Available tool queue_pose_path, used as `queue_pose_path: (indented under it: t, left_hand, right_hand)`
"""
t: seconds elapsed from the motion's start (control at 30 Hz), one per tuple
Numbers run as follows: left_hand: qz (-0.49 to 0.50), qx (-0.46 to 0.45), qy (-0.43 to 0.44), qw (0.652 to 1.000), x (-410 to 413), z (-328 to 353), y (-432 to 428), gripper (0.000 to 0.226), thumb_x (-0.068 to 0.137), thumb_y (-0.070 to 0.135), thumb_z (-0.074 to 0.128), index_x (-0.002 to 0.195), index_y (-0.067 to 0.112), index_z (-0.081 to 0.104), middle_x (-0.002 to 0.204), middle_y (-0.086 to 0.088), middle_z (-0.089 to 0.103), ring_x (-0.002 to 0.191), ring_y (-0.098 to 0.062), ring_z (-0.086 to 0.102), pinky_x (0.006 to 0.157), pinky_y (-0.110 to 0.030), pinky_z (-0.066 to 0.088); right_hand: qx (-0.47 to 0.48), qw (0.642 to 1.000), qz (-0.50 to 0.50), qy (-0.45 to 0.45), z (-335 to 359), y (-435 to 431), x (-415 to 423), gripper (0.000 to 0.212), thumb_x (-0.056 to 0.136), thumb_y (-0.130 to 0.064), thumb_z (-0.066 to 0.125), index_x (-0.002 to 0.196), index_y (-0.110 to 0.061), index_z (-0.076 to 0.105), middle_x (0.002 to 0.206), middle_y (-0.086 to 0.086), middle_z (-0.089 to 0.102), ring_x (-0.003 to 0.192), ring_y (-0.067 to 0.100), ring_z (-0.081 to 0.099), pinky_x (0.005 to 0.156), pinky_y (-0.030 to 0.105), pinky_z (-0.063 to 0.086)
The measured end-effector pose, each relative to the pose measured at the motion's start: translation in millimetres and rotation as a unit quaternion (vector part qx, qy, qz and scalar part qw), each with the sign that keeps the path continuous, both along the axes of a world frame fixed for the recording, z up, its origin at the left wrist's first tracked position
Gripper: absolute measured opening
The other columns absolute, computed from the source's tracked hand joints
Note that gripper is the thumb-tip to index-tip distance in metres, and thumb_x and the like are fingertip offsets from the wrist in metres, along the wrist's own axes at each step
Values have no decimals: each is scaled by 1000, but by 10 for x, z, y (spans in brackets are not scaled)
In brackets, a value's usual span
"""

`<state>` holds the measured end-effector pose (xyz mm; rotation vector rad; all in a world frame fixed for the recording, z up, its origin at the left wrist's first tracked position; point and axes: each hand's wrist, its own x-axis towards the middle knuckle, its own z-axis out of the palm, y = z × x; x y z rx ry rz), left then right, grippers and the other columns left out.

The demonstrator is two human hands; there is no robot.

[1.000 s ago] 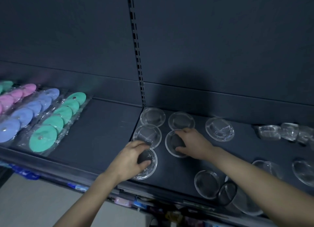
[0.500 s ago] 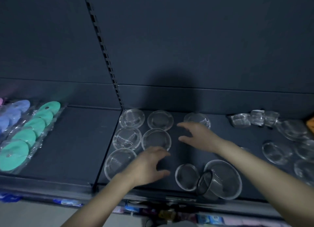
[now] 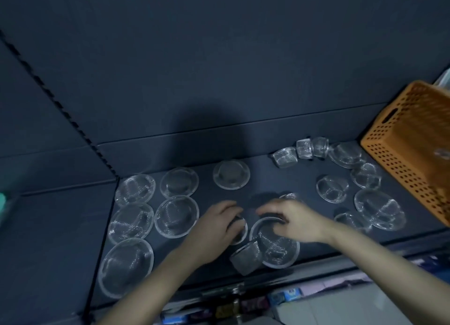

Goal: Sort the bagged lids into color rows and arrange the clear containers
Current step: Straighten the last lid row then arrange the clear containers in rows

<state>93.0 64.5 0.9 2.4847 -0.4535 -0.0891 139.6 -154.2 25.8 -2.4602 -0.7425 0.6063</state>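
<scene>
Curling over a small clear cup (image 3: 241, 231) on the dark shelf (image 3: 267, 183), the left hand (image 3: 216, 227) hides most of it, fingers bent round its rim. Just right of those fingers, the right hand (image 3: 295, 223) holds a wide clear dish (image 3: 275, 249), fingertips (image 3: 270, 209) hooked over its far rim. Nearer than both sets of fingers, a tipped cup (image 3: 246, 259) leans against the dish. These pieces look thin, light and slick, likely to flex or crack if squeezed, so a rim hold seems safest.
</scene>
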Motion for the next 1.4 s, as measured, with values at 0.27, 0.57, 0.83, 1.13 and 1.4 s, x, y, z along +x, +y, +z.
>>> queue_pose_path:
  t: [0.27,0.57,0.83,1.13,1.4]
  left_hand:
    - [-183,44,2,982,-41,-77,-43,77,64,57,74,130,21,55,131,3,52,127,-8,33,106,-8,14]
    - [-171,157,24,972,-29,-120,53,100,63,52,77,146,27,28,153,8,26,144,-11,5,113,-20,-6]
    - [-68,73,50,994,65,-218,49,90,65,43,80,141,25,35,156,6,16,142,-5,-11,119,-29,6]
    - [-59,72,63,994,513,-165,-503,97,72,46,76,147,16,23,158,1,12,146,-13,-6,118,-28,2]
    - [6,-83,96,992,659,-96,-708,100,65,45,81,146,29,25,150,6,34,137,-9,30,114,-29,28]
  right_hand:
    - [-88,993,69,-30,-245,-94,-153,71,75,-32,72,140,-26,43,145,0,38,135,17,31,110,19,21]
    - [-68,995,20,-68,-334,-101,-6,59,73,-29,67,129,-25,51,121,1,56,115,19,47,99,28,39]
    - [119,977,-177,12,-153,-134,112,56,73,-14,77,124,-27,57,107,-10,64,97,4,58,78,0,37]
    - [218,899,-381,-2,-25,-358,376,45,74,-17,78,116,-16,62,94,-7,67,85,8,61,77,15,44]
    - [170,915,-361,-65,98,-352,393,57,72,-24,78,126,-21,59,111,-4,65,101,9,59,89,18,40]
